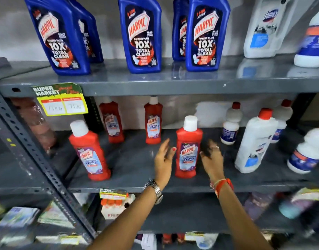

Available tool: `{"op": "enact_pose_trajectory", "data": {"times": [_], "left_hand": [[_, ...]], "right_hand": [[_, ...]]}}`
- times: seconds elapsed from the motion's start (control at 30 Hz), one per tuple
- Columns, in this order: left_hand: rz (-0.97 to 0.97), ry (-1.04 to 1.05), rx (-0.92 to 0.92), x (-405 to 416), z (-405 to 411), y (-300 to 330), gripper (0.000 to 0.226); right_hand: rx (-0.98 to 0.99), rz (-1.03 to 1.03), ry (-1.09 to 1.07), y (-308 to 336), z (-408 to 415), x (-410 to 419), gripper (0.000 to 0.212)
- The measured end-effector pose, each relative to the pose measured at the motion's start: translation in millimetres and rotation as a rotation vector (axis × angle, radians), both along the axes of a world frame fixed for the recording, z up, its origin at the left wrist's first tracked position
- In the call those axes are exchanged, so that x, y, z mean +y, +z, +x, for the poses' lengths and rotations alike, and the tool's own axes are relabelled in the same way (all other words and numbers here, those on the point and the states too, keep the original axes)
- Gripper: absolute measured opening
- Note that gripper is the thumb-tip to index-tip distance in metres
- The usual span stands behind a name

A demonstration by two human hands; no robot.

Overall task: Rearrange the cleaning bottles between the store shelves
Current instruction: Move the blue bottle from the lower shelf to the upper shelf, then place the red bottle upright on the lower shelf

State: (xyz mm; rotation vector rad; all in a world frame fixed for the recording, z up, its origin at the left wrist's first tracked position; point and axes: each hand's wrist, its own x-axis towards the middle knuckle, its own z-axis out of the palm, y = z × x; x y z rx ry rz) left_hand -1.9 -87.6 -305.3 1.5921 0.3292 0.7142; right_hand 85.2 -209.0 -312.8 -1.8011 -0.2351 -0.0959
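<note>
A: Step? Looks like a grab or a release of the red bottle (188,148), middle shelf (137,184). Can't tell which.

B: Bottle upright, front of shelf, white cap on. Flanked by both hands, one each side.

A: Left hand (164,157): fingers spread, open, thumb tip just beside the bottle's left edge, maybe touching. Nothing held. Watch on wrist.

B: Right hand (212,157): blurred, fingers loosely curled toward the bottle's right side, near but apart by the look. Empty. Red thread on wrist.

A: Arms reaching up and forward from below, forearms angled inward, palms facing each other.

B: Next move, judged: if a grab, closing both palms on the body, lifting straight to clear the shelf above. If a release, pulling back without tipping it.

A: Other stock: three more red bottles (89,152) left and behind, blue bottles (140,35) on top shelf, white bottles (254,141) right.

B: Risk: tall narrow bottle, easy to knock over.
</note>
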Motion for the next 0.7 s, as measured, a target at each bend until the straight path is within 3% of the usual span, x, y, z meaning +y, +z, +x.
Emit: {"op": "enact_pose_trajectory", "data": {"times": [0.13,0.37,0.7], "left_hand": [[-0.064,-0.181,0.133,-5.7,19.4,-22.2,0.037],[-0.070,-0.057,0.179,24.5,11.0,-26.1,0.028],[-0.053,0.055,0.178,73.4,-28.5,-23.7,0.030]], "right_hand": [[0.018,-0.118,0.163,-18.6,0.7,0.7,0.033],[0.057,-0.003,0.273,-20.4,-10.2,21.5,0.035],[0.075,-0.002,0.404,-14.2,-45.4,76.8,0.035]]}}
